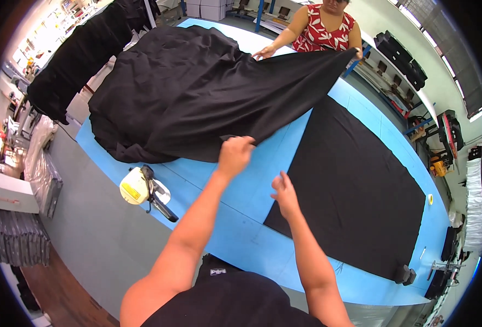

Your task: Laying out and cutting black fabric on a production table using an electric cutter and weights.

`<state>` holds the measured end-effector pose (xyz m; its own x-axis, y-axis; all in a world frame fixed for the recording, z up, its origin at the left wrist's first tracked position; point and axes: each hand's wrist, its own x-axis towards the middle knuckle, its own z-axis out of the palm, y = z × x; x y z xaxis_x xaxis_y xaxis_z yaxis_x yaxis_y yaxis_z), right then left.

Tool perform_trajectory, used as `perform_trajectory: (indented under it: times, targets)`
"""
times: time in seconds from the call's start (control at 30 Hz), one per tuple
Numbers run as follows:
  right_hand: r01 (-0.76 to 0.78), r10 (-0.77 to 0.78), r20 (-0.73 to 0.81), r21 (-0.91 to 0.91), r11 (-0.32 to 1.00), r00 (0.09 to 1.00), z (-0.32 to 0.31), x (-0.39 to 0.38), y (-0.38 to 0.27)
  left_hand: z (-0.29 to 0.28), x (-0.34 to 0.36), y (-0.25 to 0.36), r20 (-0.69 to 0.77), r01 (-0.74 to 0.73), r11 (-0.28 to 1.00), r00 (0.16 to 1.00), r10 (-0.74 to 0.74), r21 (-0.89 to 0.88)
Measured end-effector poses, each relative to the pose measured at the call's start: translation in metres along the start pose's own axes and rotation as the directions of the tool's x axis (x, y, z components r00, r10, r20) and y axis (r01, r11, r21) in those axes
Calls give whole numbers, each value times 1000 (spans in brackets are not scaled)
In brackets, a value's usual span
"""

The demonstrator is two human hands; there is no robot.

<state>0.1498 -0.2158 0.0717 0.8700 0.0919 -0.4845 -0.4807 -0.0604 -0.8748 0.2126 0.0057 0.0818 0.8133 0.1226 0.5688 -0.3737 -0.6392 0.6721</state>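
A large black cloth (170,98) lies heaped and rumpled across the far left of the blue table (230,226), with one side lifted and stretched toward the right. My left hand (235,156) is closed on the near edge of this cloth. Fingers apart and holding nothing, my right hand (285,197) hovers beside the left edge of a flat black fabric piece (355,185) spread on the table. Across the table, a person in a red and white patterned top (328,30) holds up the lifted cloth's far corner with one hand and touches its far edge with the other.
A pale yellow and black hand-held power tool (137,186) stands at the table's left edge. Dark blocks (404,274) sit on the flat fabric's near right corner. A yellow tape roll (430,199) lies near the right edge. More black cloth (83,54) hangs at the far left.
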Motion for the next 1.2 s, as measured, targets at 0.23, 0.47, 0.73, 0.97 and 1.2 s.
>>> perform_trajectory:
  times: [0.23, 0.47, 0.73, 0.97, 1.2]
  targets:
    - [247, -300, 11, 542, 804, 954, -12, -2, -232, -42, 21, 158, -19, -135, 860, 989, 145, -492]
    - [477, -439, -187, 367, 799, 879, -221, -57, -340, -89, -32, -10, 189, 80, -174, 567, -802, -981]
    - [564, -514, -239, 439, 699, 824, -512, -101, -349, -211, 166, -132, -14, -56, -36, 710, -704, -998]
    - [552, -381, -520, 223, 803, 765, -694, -212, -267, -91, 292, 120, 43, 64, 77, 969, -243, -995]
    - [397, -203, -613, 199, 896, 764, -834, -276, -186, 16, 215, 450, -190, -100, 384, 960, -205, -918]
